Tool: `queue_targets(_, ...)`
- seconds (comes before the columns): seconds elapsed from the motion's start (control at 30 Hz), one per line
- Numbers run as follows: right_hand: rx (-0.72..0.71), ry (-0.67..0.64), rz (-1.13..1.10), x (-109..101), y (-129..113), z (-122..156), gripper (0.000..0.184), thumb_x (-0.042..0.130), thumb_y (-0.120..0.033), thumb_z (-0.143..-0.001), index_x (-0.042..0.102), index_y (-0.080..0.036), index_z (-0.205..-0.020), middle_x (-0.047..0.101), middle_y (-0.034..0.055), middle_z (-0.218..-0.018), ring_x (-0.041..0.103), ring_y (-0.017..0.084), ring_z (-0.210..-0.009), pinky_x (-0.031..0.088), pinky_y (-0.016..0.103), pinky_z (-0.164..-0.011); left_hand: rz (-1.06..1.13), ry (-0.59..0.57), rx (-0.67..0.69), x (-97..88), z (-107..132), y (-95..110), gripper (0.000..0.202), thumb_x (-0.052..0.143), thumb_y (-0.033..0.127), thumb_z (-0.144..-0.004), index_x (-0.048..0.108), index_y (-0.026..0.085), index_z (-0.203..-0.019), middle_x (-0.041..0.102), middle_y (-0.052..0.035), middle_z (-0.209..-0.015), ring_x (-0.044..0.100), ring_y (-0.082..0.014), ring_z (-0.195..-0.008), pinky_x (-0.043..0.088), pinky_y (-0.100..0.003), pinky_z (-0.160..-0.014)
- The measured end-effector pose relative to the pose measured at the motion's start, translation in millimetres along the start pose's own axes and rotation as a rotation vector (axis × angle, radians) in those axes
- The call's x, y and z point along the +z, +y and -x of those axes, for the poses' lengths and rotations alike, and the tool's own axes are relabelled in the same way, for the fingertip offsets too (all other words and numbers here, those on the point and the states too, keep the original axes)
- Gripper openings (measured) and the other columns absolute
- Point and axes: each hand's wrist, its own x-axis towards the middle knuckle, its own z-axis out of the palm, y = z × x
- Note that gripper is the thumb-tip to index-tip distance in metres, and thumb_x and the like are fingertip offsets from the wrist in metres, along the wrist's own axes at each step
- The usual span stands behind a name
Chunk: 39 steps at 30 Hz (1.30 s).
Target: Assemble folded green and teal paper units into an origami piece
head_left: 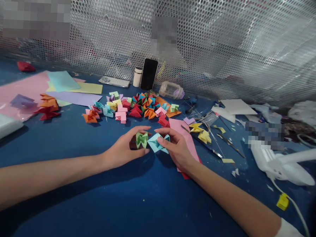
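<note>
My left hand point(124, 148) is curled around a small green folded paper piece point(141, 139), thumb and fingers pinching it just above the blue table point(132, 202). My right hand point(176, 147) pinches a light blue folded paper piece point(155, 142) right beside the green one; the two pieces touch or nearly touch. Under my right hand lies a pink paper sheet point(185, 132) on top of a red one.
A pile of several colourful folded paper pieces point(137, 106) lies behind my hands. Pastel paper sheets point(29, 90) are at the left, a black phone point(149, 74) leans on the perforated metal wall, scissors and thin sticks point(212, 135) lie at right, a white glue gun point(283, 160) farther right.
</note>
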Motion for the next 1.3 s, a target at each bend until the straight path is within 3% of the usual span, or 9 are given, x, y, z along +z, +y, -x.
queue_targets(0.27,-0.076,0.057,0.022,4,-4,4,0.017,0.074,-0.029,-0.074,0.069,-0.025,-0.091,0.065,-0.0004,-0.089,0.057,0.012,-0.084,0.048,0.026,-0.075,-0.1,0.001,0.072,-1.3,1,3,0.048,0.068,0.019,-0.078,0.049,0.025,-0.121,0.056,-0.0056,-0.122,0.055,-0.0198,-0.111,0.045,-0.036,-0.094)
queue_targets(0.4,-0.122,0.037,0.118,11,-11,10,0.018,0.072,-0.031,-0.076,0.068,-0.024,-0.091,0.067,0.0009,-0.091,0.059,0.013,-0.084,0.049,0.027,-0.076,-0.137,0.009,0.068,-2.1,2,4,0.052,0.069,0.018,-0.075,0.049,0.025,-0.123,0.057,-0.0052,-0.118,0.058,-0.0183,-0.1,0.047,-0.032,-0.085)
queue_targets(0.6,-0.01,0.011,0.117,17,-18,12,0.024,0.074,-0.031,-0.072,0.064,-0.022,-0.092,0.069,0.0,-0.083,0.063,0.011,-0.072,0.05,0.023,-0.062,-0.063,-0.02,0.042,-1.5,2,4,0.059,0.067,0.011,-0.07,0.047,0.026,-0.124,0.055,-0.0045,-0.117,0.057,-0.0144,-0.086,0.047,-0.027,-0.074)
queue_targets(0.8,-0.024,-0.066,0.2,15,-14,11,0.016,0.075,-0.033,-0.071,0.073,-0.023,-0.084,0.072,0.0025,-0.088,0.066,0.015,-0.082,0.052,0.029,-0.072,-0.065,0.032,0.055,-2.1,2,5,0.06,0.072,0.017,-0.067,0.048,0.026,-0.122,0.052,-0.0052,-0.113,0.055,-0.013,-0.08,0.047,-0.026,-0.069)
queue_targets(1.17,-0.021,0.01,0.249,16,-14,10,0.011,0.073,-0.032,-0.074,0.076,-0.026,-0.083,0.072,0.002,-0.086,0.065,0.015,-0.079,0.051,0.029,-0.074,-0.084,-0.008,0.036,-2.4,2,5,0.063,0.067,0.01,-0.065,0.048,0.025,-0.123,0.049,-0.0034,-0.108,0.053,-0.0117,-0.077,0.045,-0.024,-0.066)
queue_targets(1.3,-0.009,0.019,0.244,19,-14,14,0.013,0.074,-0.033,-0.073,0.076,-0.026,-0.083,0.073,0.0017,-0.085,0.066,0.015,-0.078,0.052,0.029,-0.072,-0.06,-0.008,0.012,-1.8,1,6,0.063,0.072,0.016,-0.064,0.048,0.026,-0.121,0.05,-0.0032,-0.106,0.054,-0.0129,-0.078,0.046,-0.025,-0.067)
